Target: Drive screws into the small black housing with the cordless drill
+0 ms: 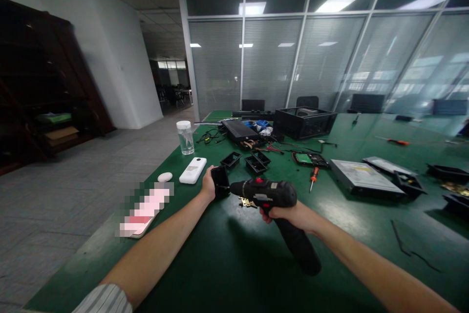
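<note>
My right hand [284, 213] is wrapped round the grip of a black cordless drill [266, 193], which points left. Its bit reaches a small black box [220, 181] that my left hand [208, 183] holds upright by its left side. Whether the bit touches the box or a screw is too small to tell. Small brass-coloured metal parts [246, 202] lie on the green table just under the drill's front end. Behind the box stand more black plastic trays [256, 162].
At left are a jar [185, 138], a white device [192, 170], a white oval object [164, 177] and a blurred phone [146, 210]. An orange screwdriver [314, 176], an optical drive [364, 177] and a circuit board [309, 158] lie right. A black computer case [305, 122] stands behind.
</note>
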A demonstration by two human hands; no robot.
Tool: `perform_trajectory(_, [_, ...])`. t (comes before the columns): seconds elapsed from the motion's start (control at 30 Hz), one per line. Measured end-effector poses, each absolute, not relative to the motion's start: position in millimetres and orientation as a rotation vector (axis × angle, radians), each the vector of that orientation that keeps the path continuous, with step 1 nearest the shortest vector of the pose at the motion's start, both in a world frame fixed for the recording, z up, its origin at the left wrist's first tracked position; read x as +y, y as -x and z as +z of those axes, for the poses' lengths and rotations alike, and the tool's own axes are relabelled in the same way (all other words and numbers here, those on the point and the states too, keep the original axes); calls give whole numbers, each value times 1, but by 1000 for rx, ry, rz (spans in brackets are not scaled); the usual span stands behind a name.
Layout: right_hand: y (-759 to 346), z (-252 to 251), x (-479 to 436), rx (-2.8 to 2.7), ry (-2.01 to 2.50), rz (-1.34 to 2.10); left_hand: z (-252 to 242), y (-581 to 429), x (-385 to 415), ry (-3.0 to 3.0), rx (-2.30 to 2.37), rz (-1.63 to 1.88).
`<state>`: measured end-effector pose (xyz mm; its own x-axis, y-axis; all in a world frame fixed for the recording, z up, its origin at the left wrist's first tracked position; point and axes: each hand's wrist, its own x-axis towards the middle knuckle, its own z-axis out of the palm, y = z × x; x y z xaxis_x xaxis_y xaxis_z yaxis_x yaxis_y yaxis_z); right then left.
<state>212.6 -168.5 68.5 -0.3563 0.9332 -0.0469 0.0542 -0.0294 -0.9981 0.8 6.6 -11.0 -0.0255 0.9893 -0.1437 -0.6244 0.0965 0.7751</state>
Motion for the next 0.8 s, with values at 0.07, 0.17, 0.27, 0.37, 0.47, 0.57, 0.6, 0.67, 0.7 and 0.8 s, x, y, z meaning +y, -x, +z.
perform_trajectory(0.07, [-210,68,-170,-1509,1088,1461,-10,-1,6,-615,815,1428])
perform_trajectory(0.17, [-209,65,-172,-1563,1104,1421,-9,-1,6,-637,831,1447])
perform_trajectory(0.27, [-209,61,-172,-1591,1119,1394,-9,-1,7,-670,844,1443])
perform_trajectory(0.37, [-212,59,-171,-1658,1152,1333,-11,0,8,-685,833,1433])
perform_trajectory(0.47, [-213,58,-171,-1693,1180,1301,-12,1,9,-665,810,1425])
perform_trajectory(0.57, [-215,58,-171,-1714,1152,1305,-12,1,10,-644,792,1406])
perform_trajectory(0.6, [-216,59,-171,-1718,1139,1301,-12,2,10,-631,785,1406])
perform_trajectory(0.67, [-217,62,-173,-1713,1124,1297,-11,2,10,-596,771,1418])
perform_trajectory(0.7, [-218,64,-174,-1707,1122,1302,-11,2,10,-577,768,1424])
perform_trajectory(0.8, [-219,69,-177,-1709,1133,1322,-11,2,9,-540,785,1419])
